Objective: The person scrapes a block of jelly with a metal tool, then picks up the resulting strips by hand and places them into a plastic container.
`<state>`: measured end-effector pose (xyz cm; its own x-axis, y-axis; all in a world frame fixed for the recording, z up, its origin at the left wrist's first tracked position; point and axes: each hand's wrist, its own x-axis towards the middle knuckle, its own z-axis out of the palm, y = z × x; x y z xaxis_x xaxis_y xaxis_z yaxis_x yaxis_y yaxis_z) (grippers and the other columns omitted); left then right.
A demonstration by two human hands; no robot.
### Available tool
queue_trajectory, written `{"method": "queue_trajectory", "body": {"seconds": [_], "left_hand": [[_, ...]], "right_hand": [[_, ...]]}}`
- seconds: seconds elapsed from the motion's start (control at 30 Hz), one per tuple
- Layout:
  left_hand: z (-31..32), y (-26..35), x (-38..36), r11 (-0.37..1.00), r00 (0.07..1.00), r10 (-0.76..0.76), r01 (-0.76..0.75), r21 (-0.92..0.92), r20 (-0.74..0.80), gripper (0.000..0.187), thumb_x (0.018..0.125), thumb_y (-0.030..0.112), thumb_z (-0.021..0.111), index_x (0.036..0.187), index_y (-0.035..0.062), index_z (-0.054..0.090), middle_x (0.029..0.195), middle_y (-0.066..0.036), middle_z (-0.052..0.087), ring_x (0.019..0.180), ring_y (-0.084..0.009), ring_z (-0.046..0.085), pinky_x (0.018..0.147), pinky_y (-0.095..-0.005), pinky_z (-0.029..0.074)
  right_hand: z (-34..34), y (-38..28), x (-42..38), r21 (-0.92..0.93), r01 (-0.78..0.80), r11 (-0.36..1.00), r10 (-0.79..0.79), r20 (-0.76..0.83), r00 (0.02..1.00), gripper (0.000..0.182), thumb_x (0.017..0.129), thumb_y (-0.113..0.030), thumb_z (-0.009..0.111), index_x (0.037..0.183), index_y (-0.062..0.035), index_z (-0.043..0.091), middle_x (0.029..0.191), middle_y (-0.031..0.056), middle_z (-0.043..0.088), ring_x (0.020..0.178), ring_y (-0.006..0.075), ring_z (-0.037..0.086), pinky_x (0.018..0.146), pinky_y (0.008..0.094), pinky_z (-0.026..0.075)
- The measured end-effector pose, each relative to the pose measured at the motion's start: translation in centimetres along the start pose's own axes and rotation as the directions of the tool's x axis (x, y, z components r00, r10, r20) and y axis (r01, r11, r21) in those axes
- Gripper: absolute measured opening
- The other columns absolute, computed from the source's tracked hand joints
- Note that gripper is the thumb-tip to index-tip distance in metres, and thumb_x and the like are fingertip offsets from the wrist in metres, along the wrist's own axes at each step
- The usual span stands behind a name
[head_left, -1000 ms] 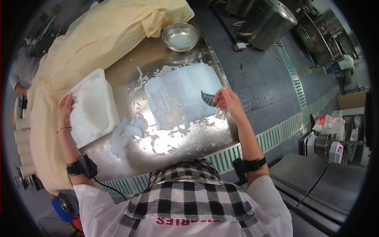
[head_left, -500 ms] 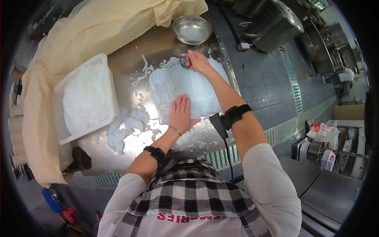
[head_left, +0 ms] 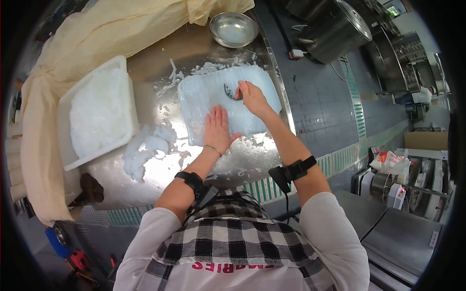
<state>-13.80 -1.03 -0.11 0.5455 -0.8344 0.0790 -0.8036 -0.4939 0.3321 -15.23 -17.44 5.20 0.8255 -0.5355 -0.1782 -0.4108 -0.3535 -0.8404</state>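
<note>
A large pale, translucent block of jelly [head_left: 194,94] with rounded corners lies on the steel table. My left hand [head_left: 218,129] is pressed flat on its near edge, fingers stretched out. With closed fingers my right hand [head_left: 253,99] holds a round, dark metal jelly scraper [head_left: 228,91] with holes along its rim against the block's top. My palm partly hides the scraper. Shreds of jelly [head_left: 213,68] lie along the block's far edge. Left of the block stands a white plastic tray [head_left: 131,104] heaped with white jelly shreds [head_left: 102,111].
A steel bowl [head_left: 234,30] stands at the table's far right. Cream cloth [head_left: 107,36] drapes the far and left sides. Wet jelly scraps [head_left: 138,157] lie on the steel table [head_left: 160,72]. Beyond its right edge, a big steel pot [head_left: 335,36] stands near the tiled floor.
My right hand has drawn the scraper from the block's far edge toward me, onto the middle of its top. My left hand stays flat on the block.
</note>
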Motion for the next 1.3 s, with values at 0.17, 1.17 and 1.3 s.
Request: {"method": "queue_trajectory", "body": {"seconds": [0.17,1.17,1.3], "left_hand": [[0.3,0.0,0.0,1.0,1.0,0.002,-0.002,0.003,-0.027,0.088,0.066,0.053,0.054,0.122,-0.0089,0.025,0.13,-0.023,0.022,0.122,-0.0347,0.018,0.098,-0.0459,0.016],[2.3,0.2,9.1,0.788,0.826,0.509,-0.56,-0.255,-0.241,0.047,0.057,0.016,0.066,0.102,0.0159,0.054,0.117,-0.002,0.045,0.118,-0.0234,0.03,0.097,-0.0424,0.022],[2.1,-0.1,9.7,0.756,0.86,0.399,-0.504,-0.416,-0.317,0.034,0.067,0.01,0.057,0.1,0.0101,0.054,0.1,-0.006,0.056,0.105,-0.0238,0.046,0.093,-0.0409,0.029]], "right_hand": [[-0.2,0.3,-4.1,-0.012,0.064,0.998,-0.064,-0.047,0.997,0.04,0.089,-0.032,0.03,0.076,-0.001,0.053,0.066,0.0061,0.055,0.052,0.0129,0.045,0.055,0.0267,0.039],[-9.5,-5.9,-6.4,0.62,-0.198,0.759,0.054,0.242,0.969,0.046,0.088,-0.044,0.025,0.078,-0.0039,0.045,0.066,0.0098,0.054,0.052,0.0157,0.053,0.048,0.0251,0.042],[-10.7,-4.7,-8.7,0.789,-0.151,0.595,0.089,0.122,0.989,0.045,0.087,-0.047,0.024,0.078,-0.0068,0.043,0.068,0.0113,0.053,0.054,0.0207,0.052,0.048,0.0289,0.04]]}}
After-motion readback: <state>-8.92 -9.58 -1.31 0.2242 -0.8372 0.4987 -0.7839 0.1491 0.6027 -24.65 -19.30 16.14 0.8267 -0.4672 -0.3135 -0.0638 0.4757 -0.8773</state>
